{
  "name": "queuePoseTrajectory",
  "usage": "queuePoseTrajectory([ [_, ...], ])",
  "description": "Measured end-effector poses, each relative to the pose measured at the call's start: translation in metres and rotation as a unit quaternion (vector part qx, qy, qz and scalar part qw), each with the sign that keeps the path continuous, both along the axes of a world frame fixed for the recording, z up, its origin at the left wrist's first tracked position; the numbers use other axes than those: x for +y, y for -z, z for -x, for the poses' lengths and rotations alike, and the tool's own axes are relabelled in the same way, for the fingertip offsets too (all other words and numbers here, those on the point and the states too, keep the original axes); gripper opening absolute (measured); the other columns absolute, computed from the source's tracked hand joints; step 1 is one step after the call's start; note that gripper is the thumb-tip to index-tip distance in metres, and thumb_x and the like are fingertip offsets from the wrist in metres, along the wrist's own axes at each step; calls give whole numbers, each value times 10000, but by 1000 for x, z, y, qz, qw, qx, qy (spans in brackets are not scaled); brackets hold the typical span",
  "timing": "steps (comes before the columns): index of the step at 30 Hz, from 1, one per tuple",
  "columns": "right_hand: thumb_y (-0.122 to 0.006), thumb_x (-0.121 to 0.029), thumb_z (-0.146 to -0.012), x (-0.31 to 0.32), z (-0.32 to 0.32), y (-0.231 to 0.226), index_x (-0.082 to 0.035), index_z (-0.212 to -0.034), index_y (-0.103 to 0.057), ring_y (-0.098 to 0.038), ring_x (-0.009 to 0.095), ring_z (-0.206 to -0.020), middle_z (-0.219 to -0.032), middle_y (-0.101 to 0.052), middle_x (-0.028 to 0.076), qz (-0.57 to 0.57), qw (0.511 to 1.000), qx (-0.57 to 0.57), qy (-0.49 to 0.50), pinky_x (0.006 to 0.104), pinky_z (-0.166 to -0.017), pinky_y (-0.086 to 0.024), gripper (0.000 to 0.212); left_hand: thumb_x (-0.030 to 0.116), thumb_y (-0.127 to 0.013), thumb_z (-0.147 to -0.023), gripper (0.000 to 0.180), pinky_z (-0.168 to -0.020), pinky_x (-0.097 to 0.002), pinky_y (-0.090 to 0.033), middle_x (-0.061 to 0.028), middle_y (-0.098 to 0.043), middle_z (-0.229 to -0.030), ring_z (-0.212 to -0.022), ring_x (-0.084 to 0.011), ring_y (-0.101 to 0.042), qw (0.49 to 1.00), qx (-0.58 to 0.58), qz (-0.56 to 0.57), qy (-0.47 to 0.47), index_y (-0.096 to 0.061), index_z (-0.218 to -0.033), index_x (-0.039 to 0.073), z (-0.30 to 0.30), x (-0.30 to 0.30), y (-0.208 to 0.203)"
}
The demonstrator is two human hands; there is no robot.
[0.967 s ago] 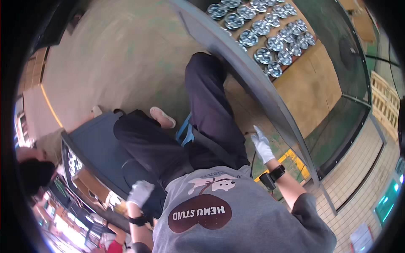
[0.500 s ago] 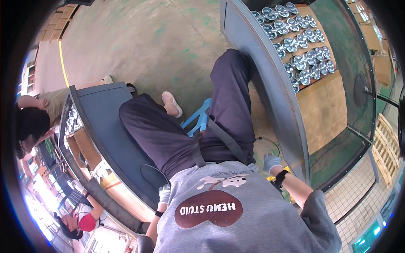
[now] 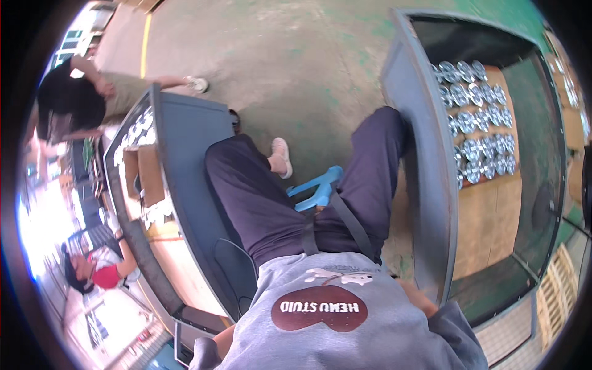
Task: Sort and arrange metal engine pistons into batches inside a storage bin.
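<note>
Neither of my hands shows; my shirt and body hide both. My right forearm [image 3: 418, 300] reaches forward beside the near end of a grey metal bin [image 3: 431, 234]. Inside that bin, rows of shiny round metal parts [image 3: 473, 117] lie on cardboard [image 3: 487, 228]. A short piece of my left forearm [image 3: 223, 342] shows at my side, close to a second blue-grey bin [image 3: 197, 160]. Between my thighs is a light-blue forked piece [image 3: 322, 192], with dark straps [image 3: 351, 225] running from it toward my waist.
The left bin holds shiny parts [image 3: 140, 131] and an open cardboard box [image 3: 148, 172]. A dark cable [image 3: 234, 242] loops beside it. One person [image 3: 71, 102] bends at the upper left; another in red and white [image 3: 105, 271] works lower left. A wooden pallet [image 3: 558, 287] stands at right.
Both gloved hands have gone out of sight behind my body. The whole view has shifted, so the bins and my legs appear farther right and mostly lower.
</note>
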State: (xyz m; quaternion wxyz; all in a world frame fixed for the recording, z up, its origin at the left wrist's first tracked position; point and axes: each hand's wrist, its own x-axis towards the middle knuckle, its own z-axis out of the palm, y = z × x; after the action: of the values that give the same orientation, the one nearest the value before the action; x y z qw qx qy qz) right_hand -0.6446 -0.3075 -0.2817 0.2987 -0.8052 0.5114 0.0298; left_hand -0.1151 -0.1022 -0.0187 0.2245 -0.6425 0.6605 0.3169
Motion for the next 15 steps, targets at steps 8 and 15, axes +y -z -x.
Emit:
queuePoseTrajectory([
  [8,-576,-188,-924,-57,-6,-54,-72,-1190,-645,-667,262,-956,-1211,-648,108,-119,981,-38,-147,403,-842,-511,299,313,-555,-947,265,-754,-434,-570,-188,-685,-939,-874,-398,-684,993,-29,8,-117,-693,-1019,98,100,-52,31],
  [15,-590,-201,-916,-79,3,-122,-70,-1156,-665,-673,257,-934,-1167,-666,106,-243,952,-32,-184,392,-816,-518,283,312,-554,-948,264,-749,-436,-570,-188,-685,-936,-868,-398,-684,991,-20,-4,-133,-691,-1015,96,90,-70,39],
])
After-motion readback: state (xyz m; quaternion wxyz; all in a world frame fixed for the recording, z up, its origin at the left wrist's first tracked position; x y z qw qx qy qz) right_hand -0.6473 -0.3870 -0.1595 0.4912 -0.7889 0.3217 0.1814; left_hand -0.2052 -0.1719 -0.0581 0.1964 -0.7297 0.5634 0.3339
